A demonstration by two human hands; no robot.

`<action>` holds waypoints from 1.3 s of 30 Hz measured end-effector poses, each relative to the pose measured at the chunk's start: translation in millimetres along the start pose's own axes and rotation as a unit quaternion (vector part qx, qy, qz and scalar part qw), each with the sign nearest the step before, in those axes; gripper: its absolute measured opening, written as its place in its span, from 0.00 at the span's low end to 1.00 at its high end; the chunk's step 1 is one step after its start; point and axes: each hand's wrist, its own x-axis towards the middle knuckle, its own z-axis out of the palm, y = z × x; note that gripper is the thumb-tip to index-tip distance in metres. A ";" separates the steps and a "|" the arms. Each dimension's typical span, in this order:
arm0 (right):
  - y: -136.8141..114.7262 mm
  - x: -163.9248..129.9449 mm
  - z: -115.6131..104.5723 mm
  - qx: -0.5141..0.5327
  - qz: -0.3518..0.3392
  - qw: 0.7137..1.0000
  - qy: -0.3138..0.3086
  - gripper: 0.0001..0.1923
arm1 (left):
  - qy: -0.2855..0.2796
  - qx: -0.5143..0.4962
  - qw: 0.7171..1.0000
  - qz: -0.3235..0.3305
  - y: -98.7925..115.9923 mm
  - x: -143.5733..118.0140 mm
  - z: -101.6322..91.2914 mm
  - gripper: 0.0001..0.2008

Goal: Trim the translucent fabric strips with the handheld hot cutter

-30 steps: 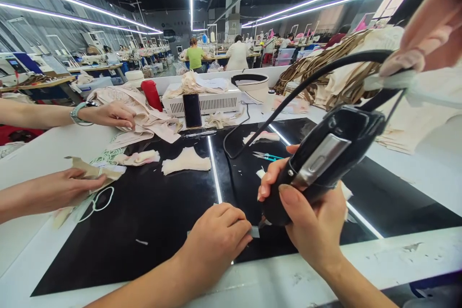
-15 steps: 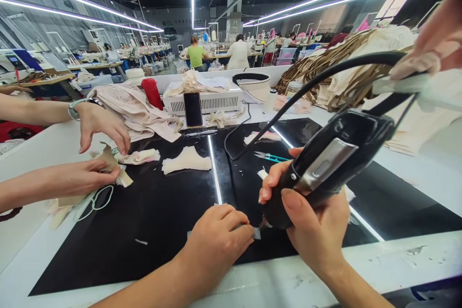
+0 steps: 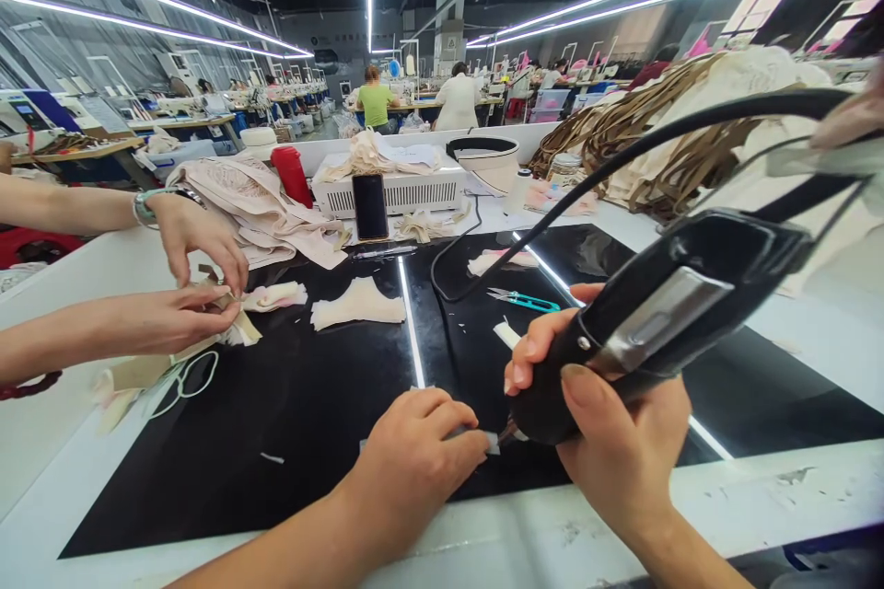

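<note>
While the right hand [image 3: 614, 442] grips the black tool [image 3: 649, 322], 2 left-hand fingers [image 3: 459, 442] pinch the small strip [image 3: 492, 442] — a slip of the tip could catch them.

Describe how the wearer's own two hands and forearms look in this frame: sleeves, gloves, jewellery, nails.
Both are bare. The left hand and right hand wear no gloves, and no rings show. Both forearms are uncovered as far as the picture's lower edge, with no sleeve, watch or bracelet in view. The nails that show on the right fingers are short and plain. The wristband at far left belongs to a co-worker's hand.
</note>
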 end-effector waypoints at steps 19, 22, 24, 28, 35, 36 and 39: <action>-2.8 3.8 13.6 0.020 0.016 1.000 -0.003 0.24 | -0.045 -0.019 0.995 -0.088 -13.2 -33.5 -57.0 0.13; -2.8 0.0 26.8 0.041 0.032 0.999 -0.010 0.25 | -0.057 -0.007 0.986 -0.153 -16.4 -55.8 -74.0 0.13; -4.3 -3.4 36.1 0.055 0.036 0.998 -0.019 0.24 | -0.062 -0.011 0.981 -0.185 -13.1 -65.6 -78.4 0.13; -10.7 -8.3 50.9 0.070 0.034 0.996 -0.044 0.18 | -0.044 -0.031 0.974 -0.219 1.5 -68.5 -77.1 0.11; -18.9 -10.0 58.5 0.067 0.050 0.995 -0.051 0.20 | -0.032 -0.069 0.963 -0.257 17.6 -61.6 -76.2 0.09; -19.2 -9.9 58.7 0.069 0.051 0.995 -0.049 0.19 | -0.032 -0.074 0.962 -0.259 18.6 -62.0 -76.1 0.09; -19.4 -9.6 59.6 0.071 0.058 0.995 -0.041 0.20 | -0.032 -0.085 0.958 -0.274 21.3 -62.6 -75.5 0.11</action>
